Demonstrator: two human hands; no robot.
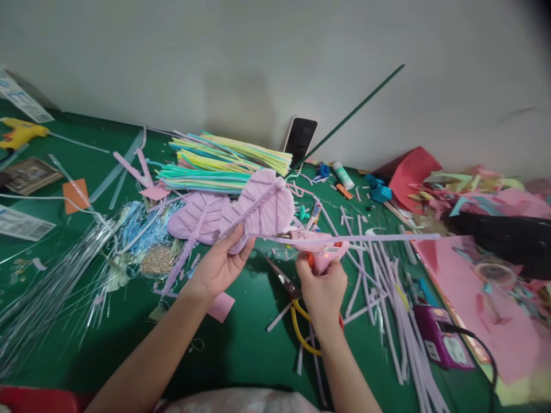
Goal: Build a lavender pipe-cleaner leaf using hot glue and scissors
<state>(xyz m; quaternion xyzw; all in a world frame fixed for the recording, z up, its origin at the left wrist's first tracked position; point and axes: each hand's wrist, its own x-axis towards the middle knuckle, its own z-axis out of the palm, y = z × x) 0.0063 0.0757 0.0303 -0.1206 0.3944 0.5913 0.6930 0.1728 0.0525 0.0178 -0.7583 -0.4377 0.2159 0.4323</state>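
My left hand (217, 267) pinches the lower edge of a lilac leaf (267, 206) made of fuzzy pipe cleaners. A thin green stem (353, 115) slants up to the right from the leaf's far end. My right hand (322, 287) is wrapped round the grip of a pink hot glue gun (329, 249), its nozzle close to the leaf's lower right edge. One lilac pipe cleaner (396, 237) runs from the leaf rightward past the gun. A second lilac leaf (200, 215) lies left of the held one. Scissors (295, 295) with yellow handles lie partly behind my right wrist.
Bundles of coloured pipe cleaners (219, 160) and a phone (299, 137) are at the wall. Lilac pipe cleaners (400, 321) and a purple corded box (443, 338) lie right. Silvery strands (55, 298) and a yellow glue gun (21, 133) are left.
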